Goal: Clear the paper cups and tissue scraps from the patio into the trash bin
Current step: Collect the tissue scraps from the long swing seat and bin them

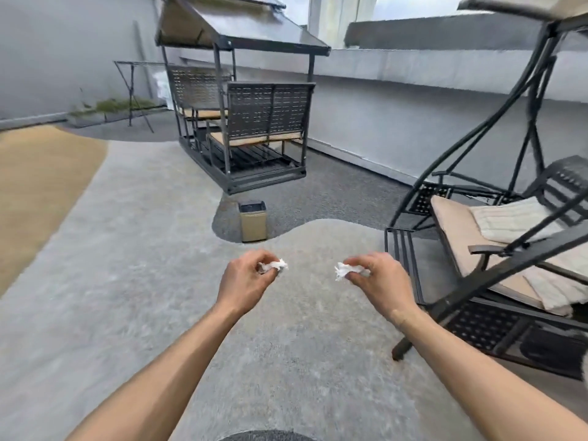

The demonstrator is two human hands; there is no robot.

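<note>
hands (246,281) (378,278) pinching tissue scraps (276,266)

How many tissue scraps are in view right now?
2. One scrap is pinched in the left hand, the other scrap in the right hand. None shows on the ground; more may lie behind the swings.

1. The trash bin (253,225) stands on the patio floor (133,249), ahead of both hands.
2. Behind the bin is a roofed swing bench (251,122), near the back wall (397,122).
3. At the right stands a second swing seat (496,243).
4. The left hand (246,281) and right hand (377,280) each hold a tissue scrap (276,266), (345,270), apart from each other.
</note>
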